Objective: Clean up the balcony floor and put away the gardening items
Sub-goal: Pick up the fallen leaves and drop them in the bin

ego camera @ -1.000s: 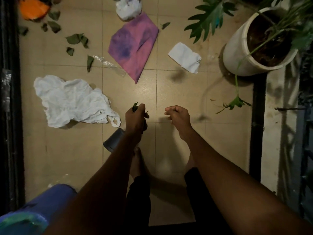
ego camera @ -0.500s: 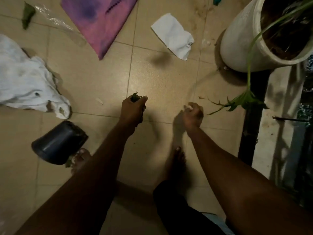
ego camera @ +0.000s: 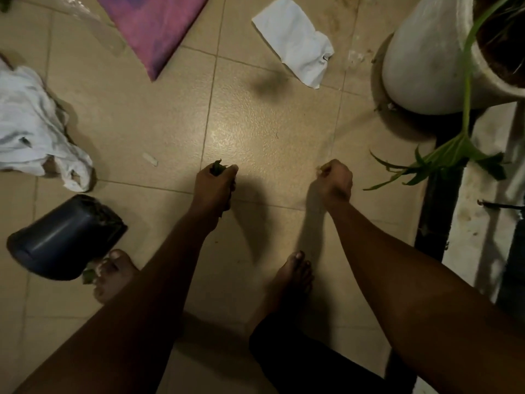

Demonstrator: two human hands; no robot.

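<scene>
Leaves [ego camera: 217,168]: a small green bunch in the left hand [ego camera: 214,184], tips poking out above the thumb, held over the tiled balcony floor [ego camera: 270,123]. Left fingers curled tight round the bunch, fist closed.

Right hand [ego camera: 335,179]: level with the left and apart from it, also above the floor. Fingers curled in to a fist. There is a pale speck at the fingertips, too small to tell whether it is pinched.

Black pot [ego camera: 65,237]: lies on its side on the floor to the left of the left forearm, mouth facing up-right, dark inside. One loose leaf [ego camera: 88,275] lies by its lower edge, touching the toes of the left foot [ego camera: 113,274]. The right foot [ego camera: 292,277] is flat on the tile between the two forearms.

White cloth [ego camera: 34,129]: crumpled at the left edge, above the pot. A small white scrap [ego camera: 149,159] lies just beside it.

Farther out:
- Pink-purple cloth [ego camera: 153,27], top centre, with one corner pointing down.
- Clear plastic wrapper [ego camera: 93,27], along its left side.
- White paper [ego camera: 295,44], creased, to its right.

White planter [ego camera: 420,58]: upright at top right, soil showing. A green stem droops over its rim, ending in a lobed leaf [ego camera: 443,160] near the right hand and not touching it.
</scene>
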